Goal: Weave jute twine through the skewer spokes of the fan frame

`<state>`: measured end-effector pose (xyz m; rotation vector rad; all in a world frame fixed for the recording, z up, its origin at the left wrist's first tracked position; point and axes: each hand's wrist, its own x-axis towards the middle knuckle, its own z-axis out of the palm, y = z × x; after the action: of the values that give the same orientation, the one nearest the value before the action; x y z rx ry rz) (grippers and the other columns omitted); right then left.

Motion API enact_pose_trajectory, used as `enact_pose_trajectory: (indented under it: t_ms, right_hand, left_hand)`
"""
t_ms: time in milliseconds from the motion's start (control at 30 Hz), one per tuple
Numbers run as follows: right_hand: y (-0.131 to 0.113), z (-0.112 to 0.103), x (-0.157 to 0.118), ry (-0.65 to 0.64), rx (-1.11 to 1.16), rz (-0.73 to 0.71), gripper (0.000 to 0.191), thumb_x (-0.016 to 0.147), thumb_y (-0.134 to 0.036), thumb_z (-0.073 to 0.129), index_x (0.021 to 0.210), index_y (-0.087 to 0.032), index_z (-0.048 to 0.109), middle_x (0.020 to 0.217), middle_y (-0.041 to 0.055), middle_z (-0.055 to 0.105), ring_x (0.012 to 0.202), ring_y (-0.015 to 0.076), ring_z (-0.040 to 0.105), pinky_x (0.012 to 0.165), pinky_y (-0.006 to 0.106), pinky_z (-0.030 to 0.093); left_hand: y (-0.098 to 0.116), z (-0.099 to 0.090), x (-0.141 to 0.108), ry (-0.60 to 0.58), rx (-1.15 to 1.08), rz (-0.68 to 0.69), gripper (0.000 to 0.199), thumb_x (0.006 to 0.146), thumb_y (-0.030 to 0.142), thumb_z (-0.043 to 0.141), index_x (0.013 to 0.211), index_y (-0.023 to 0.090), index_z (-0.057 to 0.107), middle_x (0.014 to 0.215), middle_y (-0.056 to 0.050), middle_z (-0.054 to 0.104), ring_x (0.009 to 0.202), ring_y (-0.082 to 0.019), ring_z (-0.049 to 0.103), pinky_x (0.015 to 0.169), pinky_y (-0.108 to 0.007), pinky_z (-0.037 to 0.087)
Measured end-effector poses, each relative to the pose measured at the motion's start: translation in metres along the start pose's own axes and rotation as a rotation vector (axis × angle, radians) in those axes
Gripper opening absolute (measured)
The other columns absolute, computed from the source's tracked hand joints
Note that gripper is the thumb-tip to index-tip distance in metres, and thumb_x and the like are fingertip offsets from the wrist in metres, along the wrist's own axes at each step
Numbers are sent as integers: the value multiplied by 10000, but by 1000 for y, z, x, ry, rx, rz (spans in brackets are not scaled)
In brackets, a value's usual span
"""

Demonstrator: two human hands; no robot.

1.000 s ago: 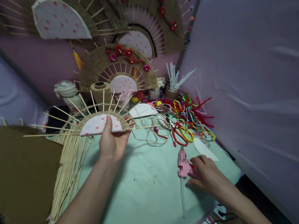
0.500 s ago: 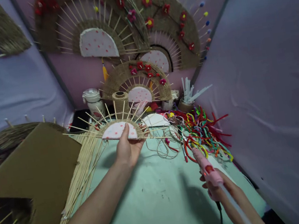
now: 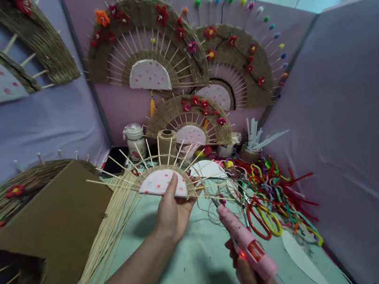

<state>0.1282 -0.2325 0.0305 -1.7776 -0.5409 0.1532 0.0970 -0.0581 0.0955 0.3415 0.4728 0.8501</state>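
Observation:
My left hand (image 3: 174, 215) grips a small half-round woven fan (image 3: 162, 182), thumb on its pink-spotted white centre and fingers behind. Thin wooden sticks radiate from its twine-woven band, and loose twine hangs at its right side. My right hand (image 3: 250, 273) is wrapped round a pink hot glue gun (image 3: 245, 240) with a small red light lit. The gun's nozzle points up and left, close to the fan's lower right sticks; whether it touches them I cannot tell. A clear glue stick trails from the gun's back end.
Red-handled scissors (image 3: 258, 219) lie beside a heap of coloured pipe cleaners (image 3: 281, 185) at right. A twine spool (image 3: 167, 143) and a lidded jar (image 3: 136, 143) stand behind the fan. Loose sticks (image 3: 105, 225) and brown cardboard (image 3: 63, 227) lie at left. Finished fans (image 3: 141, 25) hang on the back panel.
The glue gun has come up and left toward the fan, its nozzle swinging closer to the sticks. My left hand still holds the fan. The whole view has shifted somewhat.

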Motion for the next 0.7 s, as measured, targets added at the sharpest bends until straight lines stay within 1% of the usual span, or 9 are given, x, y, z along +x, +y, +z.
enact_pose_trajectory:
  t_ms: [100, 167, 267, 433, 567, 700]
  right_hand:
    - [-1, -2, 2, -62, -91, -81, 424, 855, -542, 418, 1026, -205, 610, 834, 67, 676, 733, 225, 623, 639, 299, 485]
    - [-1, -1, 2, -64, -111, -103, 405, 864, -525, 411, 1025, -209, 609, 825, 69, 671, 731, 227, 619, 626, 295, 475]
    - [2, 2, -2, -39, -107, -92, 392, 863, -523, 422, 969, -196, 611, 829, 82, 665, 710, 217, 608, 606, 284, 457]
    - [8, 2, -5, 17, -149, -33, 448, 849, -570, 421, 945, -173, 606, 854, 97, 668, 677, 205, 590, 582, 283, 434]
    - [5, 0, -1, -21, -136, -55, 433, 832, -583, 434, 911, -193, 606, 783, 67, 662, 592, 180, 560, 535, 276, 417]
    - [3, -1, 0, -30, -140, -47, 432, 817, -587, 450, 896, -193, 608, 716, 46, 637, 508, 154, 512, 487, 271, 396]
  left_hand:
    - [-2, 0, 0, -1, 9, -3, 212, 800, 261, 614, 981, 152, 625, 932, -95, 681, 894, -226, 655, 831, -414, 526]
    - [-3, 0, 0, 2, 12, -10, 200, 799, 259, 616, 966, 149, 627, 924, -91, 683, 898, -226, 654, 840, -417, 522]
    - [-4, 0, 0, 5, 18, -19, 188, 804, 259, 609, 950, 142, 631, 902, -90, 685, 893, -226, 657, 842, -410, 522]
    - [-3, 0, 0, 14, 22, -18, 187, 806, 261, 607, 948, 142, 635, 899, -91, 689, 884, -216, 657, 826, -390, 529]
    - [-3, 0, -1, 14, 13, -24, 179, 812, 257, 598, 950, 148, 634, 889, -87, 691, 869, -199, 657, 816, -363, 534]
    - [-3, 1, -2, 8, 21, -27, 215, 818, 255, 587, 1005, 153, 623, 891, -94, 688, 863, -206, 657, 801, -373, 538]
